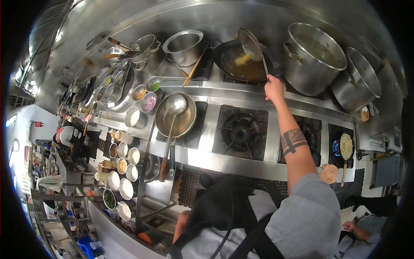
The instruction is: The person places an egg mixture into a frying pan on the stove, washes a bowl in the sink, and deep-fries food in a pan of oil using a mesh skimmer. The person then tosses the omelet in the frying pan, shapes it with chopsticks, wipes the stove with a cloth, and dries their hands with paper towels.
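Nearest the camera, along the bottom, are the wearer's grey short-sleeved shirt [308, 216] and black cloth apron [215, 203]. The right hand [274, 88], upper centre, is closed around the thin handle of 1 round metal strainer [249, 43], tilted over a wide black wok [220, 54] of brownish liquid with pale yellow food [243, 59]. The long handle probably spares the hand from heat. The left hand is out of sight; its grip cannot be told. Left of centre, 1 steel ladle with a wooden handle [176, 104] rests in a round metal pan [161, 121], handle overhanging the stove edge, presumably for easy reach.
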Motion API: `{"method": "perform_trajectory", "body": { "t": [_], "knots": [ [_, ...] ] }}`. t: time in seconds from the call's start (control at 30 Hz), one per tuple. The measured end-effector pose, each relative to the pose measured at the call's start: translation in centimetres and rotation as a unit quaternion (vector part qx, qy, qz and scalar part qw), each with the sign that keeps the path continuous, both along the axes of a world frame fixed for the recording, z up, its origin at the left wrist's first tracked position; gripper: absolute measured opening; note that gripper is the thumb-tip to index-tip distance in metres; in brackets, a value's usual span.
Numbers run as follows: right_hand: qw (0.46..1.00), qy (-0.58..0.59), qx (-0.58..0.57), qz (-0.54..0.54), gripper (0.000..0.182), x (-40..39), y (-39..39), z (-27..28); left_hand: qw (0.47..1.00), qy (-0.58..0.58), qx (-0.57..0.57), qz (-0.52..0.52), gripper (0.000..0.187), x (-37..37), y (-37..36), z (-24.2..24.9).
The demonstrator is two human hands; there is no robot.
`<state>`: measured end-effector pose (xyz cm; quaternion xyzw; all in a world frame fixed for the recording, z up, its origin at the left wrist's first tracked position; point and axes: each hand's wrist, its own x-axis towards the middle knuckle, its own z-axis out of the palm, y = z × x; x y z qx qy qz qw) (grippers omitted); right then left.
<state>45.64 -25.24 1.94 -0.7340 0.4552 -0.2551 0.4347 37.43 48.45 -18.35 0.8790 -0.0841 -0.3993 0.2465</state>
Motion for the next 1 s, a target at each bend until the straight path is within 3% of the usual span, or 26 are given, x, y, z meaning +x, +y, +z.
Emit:
{"method": "perform_trajectory", "body": {
  "t": [0.1,0.27,0.57,0.73,0.83,0.93,1.0],
  "knots": [
    [1.0,-0.001,-0.003,-0.002,0.05,0.0,0.6,1.3,0.999,-0.006,0.006,-0.044,0.026,-3.4,6.0,-6.8],
    [0.999,-0.024,-0.047,-0.012,0.045,-1.0,0.9,2.8,0.999,0.002,0.032,-0.032,0.027,-6.4,7.7,-8.2],
    [1.0,-0.003,-0.002,0.005,0.045,-0.7,1.7,-0.4,0.999,-0.029,0.023,-0.002,0.028,-5.7,6.7,-8.0],
    [0.997,-0.053,-0.045,-0.026,0.043,-2.3,3.9,1.7,0.994,-0.043,0.001,0.098,0.029,-3.6,2.6,-3.9],
    [0.998,-0.049,-0.031,-0.019,0.044,-1.8,3.5,-1.3,0.99,0.02,-0.015,0.141,0.033,-2.4,1.2,-1.8],
    [0.999,-0.044,0.018,-0.016,0.044,-1.5,3.1,-2.7,0.992,0.105,-0.04,0.058,0.037,-2.0,2.7,-3.1],
    [0.998,-0.063,0.021,-0.023,0.044,-1.9,3.3,-1.2,0.993,-0.018,-0.079,-0.087,0.042,-2.5,6.4,-8.0]
  ]
}}
